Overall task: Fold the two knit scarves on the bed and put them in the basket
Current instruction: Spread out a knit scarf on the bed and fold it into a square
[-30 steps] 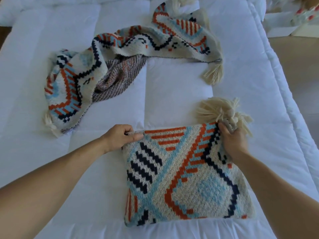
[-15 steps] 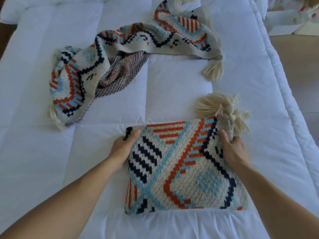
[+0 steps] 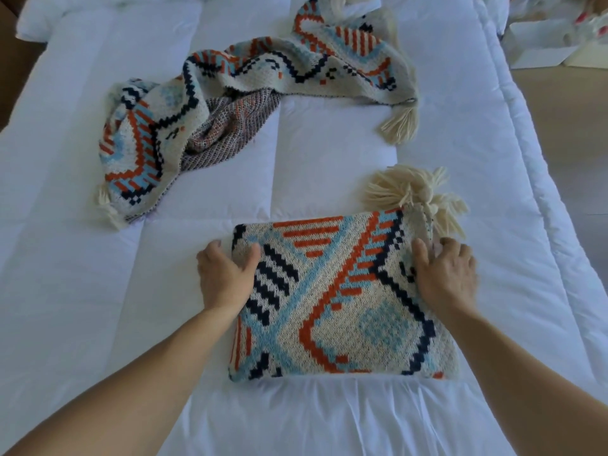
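A folded knit scarf (image 3: 339, 297), cream with orange, blue and navy patterns, lies as a flat rectangle on the white bed (image 3: 98, 291) in front of me. Cream tassels (image 3: 414, 195) stick out at its far right corner. My left hand (image 3: 225, 278) rests on the scarf's left edge, thumb on top and fingers beside it. My right hand (image 3: 444, 274) lies flat with spread fingers on the right edge near the tassels. A second scarf (image 3: 237, 90) of the same pattern lies unfolded and crumpled across the far part of the bed. No basket is in view.
The bed's right edge (image 3: 566, 258) drops to a tan floor (image 3: 575, 126). White boxes or trays (image 3: 543, 51) sit on the floor at the top right. A brown surface (image 3: 13, 60) shows past the bed's left edge.
Both hands slid down from the folded scarf's far corners to its side edges. Their pinching grips have opened into flatter touches. The scarf sits flatter.
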A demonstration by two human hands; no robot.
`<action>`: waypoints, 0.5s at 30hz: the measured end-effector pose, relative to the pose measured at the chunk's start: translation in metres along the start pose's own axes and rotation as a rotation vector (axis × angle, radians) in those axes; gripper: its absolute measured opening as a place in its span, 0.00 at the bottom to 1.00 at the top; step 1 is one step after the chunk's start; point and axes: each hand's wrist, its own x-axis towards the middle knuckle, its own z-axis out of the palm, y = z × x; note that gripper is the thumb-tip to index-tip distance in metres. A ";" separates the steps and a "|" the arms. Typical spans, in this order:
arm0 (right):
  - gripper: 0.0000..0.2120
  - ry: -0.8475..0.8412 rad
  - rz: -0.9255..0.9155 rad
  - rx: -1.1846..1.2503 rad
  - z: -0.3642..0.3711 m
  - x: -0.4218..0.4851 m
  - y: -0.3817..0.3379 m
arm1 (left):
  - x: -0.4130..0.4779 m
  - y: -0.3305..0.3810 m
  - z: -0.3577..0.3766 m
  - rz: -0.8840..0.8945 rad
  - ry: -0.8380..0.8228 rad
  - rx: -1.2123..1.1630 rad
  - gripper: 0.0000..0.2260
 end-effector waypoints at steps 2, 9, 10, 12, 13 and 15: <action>0.33 0.089 -0.250 -0.103 -0.002 -0.021 -0.015 | -0.017 0.010 0.002 0.303 0.111 0.228 0.31; 0.29 -0.228 -0.805 -0.357 0.037 -0.042 -0.058 | -0.028 0.038 0.048 0.562 -0.175 0.511 0.29; 0.30 -0.220 -0.774 -0.386 0.039 -0.029 -0.051 | -0.023 0.034 0.051 0.568 -0.189 0.537 0.29; 0.32 -0.196 -0.670 -0.386 0.040 -0.004 -0.031 | -0.014 0.023 0.054 0.580 -0.206 0.577 0.29; 0.33 -0.185 -0.615 -0.371 0.040 0.007 -0.019 | -0.011 0.018 0.054 0.582 -0.202 0.592 0.30; 0.36 -0.179 -0.521 -0.328 0.037 0.022 0.002 | -0.008 0.012 0.053 0.554 -0.178 0.600 0.31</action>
